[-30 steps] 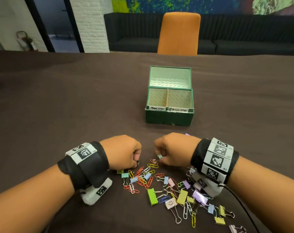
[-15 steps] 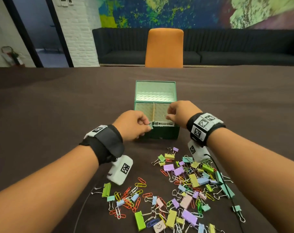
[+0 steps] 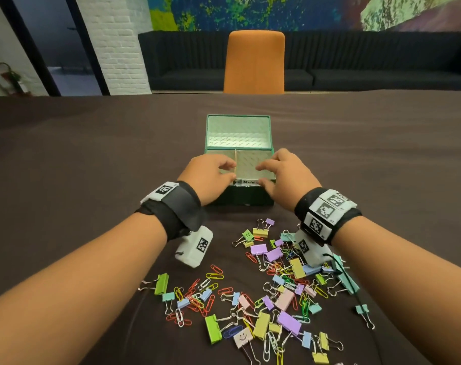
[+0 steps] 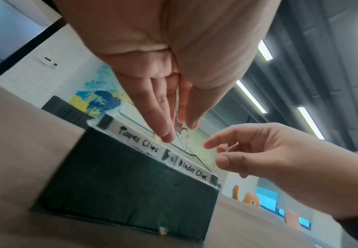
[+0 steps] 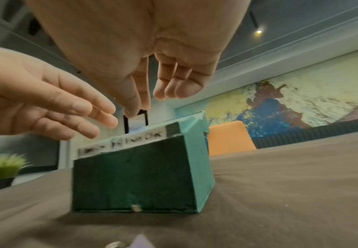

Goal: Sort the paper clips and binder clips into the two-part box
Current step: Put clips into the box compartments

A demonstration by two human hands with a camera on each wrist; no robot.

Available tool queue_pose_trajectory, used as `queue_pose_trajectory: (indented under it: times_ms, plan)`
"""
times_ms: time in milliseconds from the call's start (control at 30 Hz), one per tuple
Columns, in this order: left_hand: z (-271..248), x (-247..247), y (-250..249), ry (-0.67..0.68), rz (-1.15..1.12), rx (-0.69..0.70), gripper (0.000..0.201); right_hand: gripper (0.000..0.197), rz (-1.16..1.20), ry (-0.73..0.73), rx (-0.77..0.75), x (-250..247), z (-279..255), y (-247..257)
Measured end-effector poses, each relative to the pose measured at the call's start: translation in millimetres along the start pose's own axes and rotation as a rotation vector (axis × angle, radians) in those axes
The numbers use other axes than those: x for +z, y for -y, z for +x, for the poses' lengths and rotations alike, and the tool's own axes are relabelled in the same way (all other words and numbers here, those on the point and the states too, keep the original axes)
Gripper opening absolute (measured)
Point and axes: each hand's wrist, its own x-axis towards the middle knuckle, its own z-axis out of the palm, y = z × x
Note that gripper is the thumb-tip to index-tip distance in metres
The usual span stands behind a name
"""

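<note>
The green two-part box (image 3: 239, 198) stands open, its lid upright behind it. Labels on the front rim read "Paper Clips" (image 4: 137, 139) on the left and "Binder Clips" (image 4: 192, 169) on the right. My left hand (image 3: 224, 169) hovers over the left compartment with straight fingers and nothing in it. Above the right compartment (image 3: 250, 162), my right hand (image 3: 268, 172) has its fingers spread and thumb apart, also holding nothing. The hands hide what lies inside the box. A mixed pile of coloured paper clips and binder clips (image 3: 276, 285) lies on the table nearer to me.
The brown table (image 3: 92, 180) stretches wide around the box. An orange chair (image 3: 254, 61) and a dark sofa (image 3: 382, 69) stand beyond the far edge. A black wrist cable (image 3: 355, 291) trails over the pile's right side. A small potted plant (image 5: 4, 167) sits far left.
Both hands left the pile with curled fingers, moved forward to the box, and have now spread their fingers over the compartments. The head view has tilted up.
</note>
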Motion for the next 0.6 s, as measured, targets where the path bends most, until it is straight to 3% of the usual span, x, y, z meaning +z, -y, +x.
queue_pose_trajectory:
  times_ms: [67,167,267,367,500,600]
  plan:
    - [-25,-12,5,0.083,0.042,0.053,0.021,0.024,-0.016,0.149,-0.088,-9,-21,12]
    - [-72,-30,11,0.435,0.255,0.117,0.023,0.019,-0.074,0.497,-0.22,-17,-57,39]
    - [-112,-38,20,0.661,0.413,0.095,0.021,0.019,-0.101,0.633,-0.326,-13,-82,67]
    - [-136,-40,31,0.69,0.453,0.064,0.026,0.024,-0.117,0.663,-0.382,3,-85,88]
    - [-153,-39,44,0.688,0.428,0.072,0.05,0.04,-0.197,0.688,-0.386,25,-80,104]
    - [-159,-40,50,0.681,0.459,0.072,0.049,0.045,-0.255,0.743,-0.405,28,-83,109]
